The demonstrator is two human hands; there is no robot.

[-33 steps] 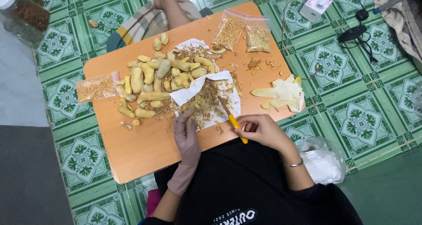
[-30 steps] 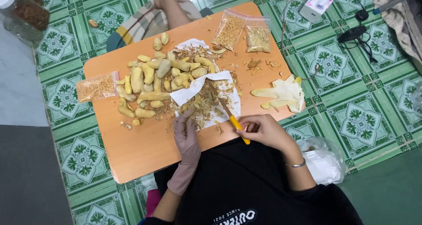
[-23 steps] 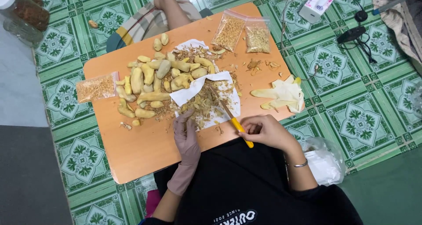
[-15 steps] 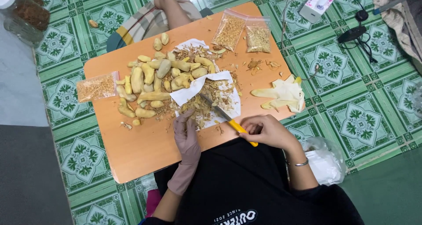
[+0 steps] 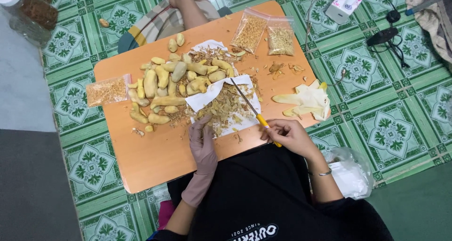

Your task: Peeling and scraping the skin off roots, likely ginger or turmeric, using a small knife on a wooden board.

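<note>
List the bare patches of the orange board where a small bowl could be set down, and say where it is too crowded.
Free: the near-left corner of the board, left of the gloved left hand; also the strip beside the yellow glove. Crowded: the middle, with yellow pieces, paper and peelings, and the knife in the right hand.

At frame centre an orange board (image 5: 155, 156) bears pale peeled roots (image 5: 162, 81) and a white paper (image 5: 221, 92) heaped with shavings (image 5: 223, 110); the gloved left hand (image 5: 203, 144) rests on the shavings' lower edge; the bare right hand (image 5: 292, 136) grips a yellow-handled knife (image 5: 254, 113), blade angled up-left over the paper.
</note>
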